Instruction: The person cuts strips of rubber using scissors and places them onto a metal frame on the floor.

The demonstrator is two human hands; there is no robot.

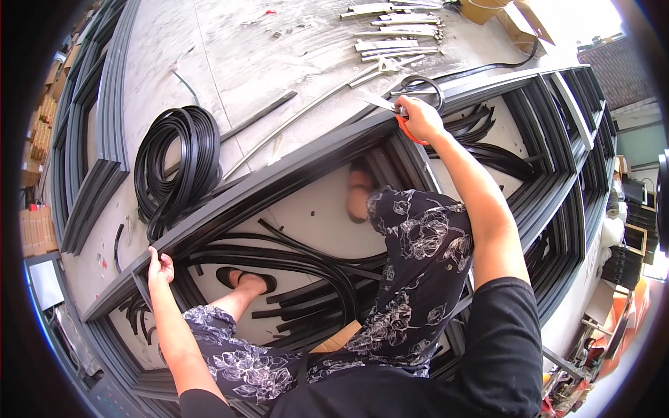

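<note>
My right hand [420,120] is closed on scissors with orange handles [404,129], over the far bar of a dark grey metal frame [306,150]. The scissors' blades point left and look parted. Beside that hand, a black rubber strip [440,97] curls in a loop. At the left end of the same bar, my left hand [161,267] has its fingers curled against the edge; what they pinch, if anything, is hidden. A coil of black rubber strip [178,164] lies just beyond the bar, its lower end hanging down near my left hand.
I stand inside the frame stack, feet on the floor [317,209] among loose black strips [334,268]. More stacked frames [104,174] lie far left and others [557,146] right. Metal strips [397,31] and a yellow bucket [481,8] are at the back.
</note>
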